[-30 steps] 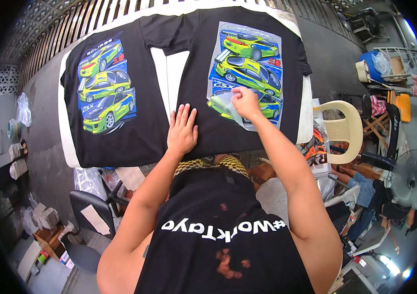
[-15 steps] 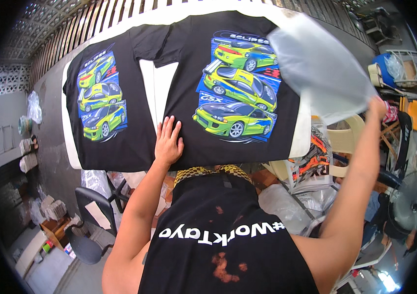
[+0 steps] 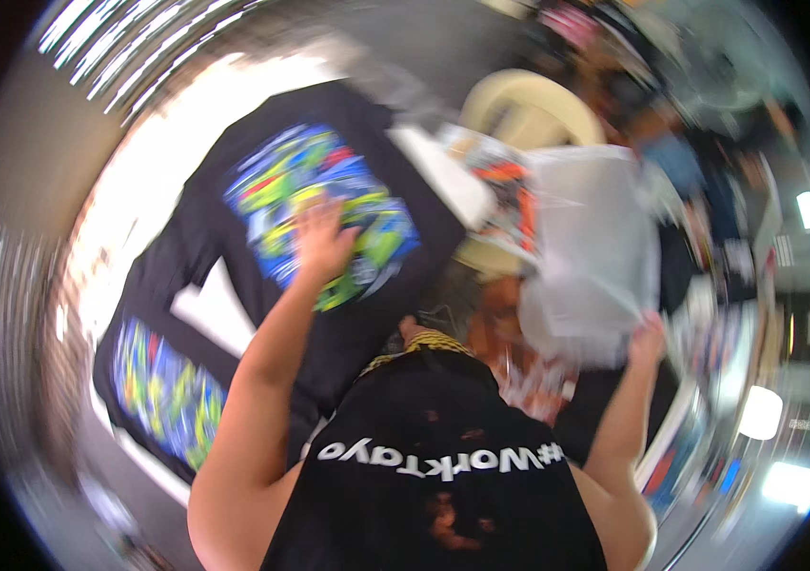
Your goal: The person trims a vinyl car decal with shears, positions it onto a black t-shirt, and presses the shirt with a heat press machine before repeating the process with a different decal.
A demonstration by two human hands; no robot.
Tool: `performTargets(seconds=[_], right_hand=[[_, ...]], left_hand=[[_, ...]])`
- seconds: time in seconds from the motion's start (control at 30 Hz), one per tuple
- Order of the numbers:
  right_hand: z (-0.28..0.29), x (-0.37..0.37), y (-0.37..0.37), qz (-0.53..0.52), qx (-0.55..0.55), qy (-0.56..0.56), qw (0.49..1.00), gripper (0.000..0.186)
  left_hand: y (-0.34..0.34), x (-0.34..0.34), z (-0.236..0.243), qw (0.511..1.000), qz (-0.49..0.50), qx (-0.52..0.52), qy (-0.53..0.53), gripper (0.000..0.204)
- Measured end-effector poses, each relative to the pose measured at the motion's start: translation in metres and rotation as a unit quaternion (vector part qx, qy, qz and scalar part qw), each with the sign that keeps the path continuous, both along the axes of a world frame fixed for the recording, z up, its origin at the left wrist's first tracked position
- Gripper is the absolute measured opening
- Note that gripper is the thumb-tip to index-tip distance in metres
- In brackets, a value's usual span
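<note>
My left hand [image 3: 324, 238] lies with fingers spread on the bright car print [image 3: 381, 214] of a black T-shirt [image 3: 424, 266]. My right hand [image 3: 648, 341] pinches the lower corner of a translucent plastic sheet [image 3: 595, 238], which hangs at my right side, apart from the shirts. A second black T-shirt [image 3: 134, 295] with a smaller car print [image 3: 162, 390] is spread at the left. White boards show beneath the shirts, one end [image 3: 448, 176] sticking out past the larger print's shirt. Motion blurs the prints.
A cream plastic chair [image 3: 529, 90] stands beyond the sheet, with a white bag printed in orange [image 3: 512, 205] beside it. A fan [image 3: 710, 62] and cluttered items are at the far right. Bright slats [image 3: 138, 48] show at the upper left.
My view has swung to the right. My right hand has pulled the plastic sheet off the shirt's edge, down to my right side. My left hand has moved from the hem onto the larger print.
</note>
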State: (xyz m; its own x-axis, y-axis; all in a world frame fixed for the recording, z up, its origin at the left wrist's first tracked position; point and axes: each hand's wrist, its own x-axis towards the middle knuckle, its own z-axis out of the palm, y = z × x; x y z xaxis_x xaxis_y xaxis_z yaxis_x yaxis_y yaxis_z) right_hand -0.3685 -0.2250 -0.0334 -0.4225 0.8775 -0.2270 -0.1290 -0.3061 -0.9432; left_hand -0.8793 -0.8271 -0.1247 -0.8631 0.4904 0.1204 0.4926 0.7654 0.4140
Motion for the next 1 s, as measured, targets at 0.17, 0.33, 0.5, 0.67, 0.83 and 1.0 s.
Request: performTargets(seconds=[0.17,0.33,0.5,0.67,0.83,1.0], right_hand=[[-0.124,0.095,-0.172,-0.308,-0.062,-0.13,0.94,0.033],[-0.152,0.119,-0.243,-0.504,-0.214,0.081,0.833,0.038],[-0.133,0.105,-0.208,-0.54,-0.267,0.088,0.793,0.03],[-0.174,0.161,-0.136,-0.503,-0.326,0.146,0.787,0.022],[-0.06,0.134,-0.101,-0.167,-0.108,-0.509,0.838,0.019],[0.0,0.151,-0.072,-0.178,0.307,-0.492,0.795,0.02]], left_hand=[[-0.008,-0.005,-0.033,0.984,0.037,-0.165,0.054,0.069],[0.008,-0.014,-0.05,0.972,0.022,-0.228,0.057,0.069],[0.027,0.004,-0.028,0.972,0.074,-0.224,-0.012,0.068],[0.111,0.093,-0.02,0.989,-0.094,-0.052,0.098,0.051],[0.285,0.256,-0.006,0.757,-0.112,-0.041,-0.643,0.079],[0.389,0.345,-0.044,0.549,-0.072,-0.087,-0.828,0.091]])
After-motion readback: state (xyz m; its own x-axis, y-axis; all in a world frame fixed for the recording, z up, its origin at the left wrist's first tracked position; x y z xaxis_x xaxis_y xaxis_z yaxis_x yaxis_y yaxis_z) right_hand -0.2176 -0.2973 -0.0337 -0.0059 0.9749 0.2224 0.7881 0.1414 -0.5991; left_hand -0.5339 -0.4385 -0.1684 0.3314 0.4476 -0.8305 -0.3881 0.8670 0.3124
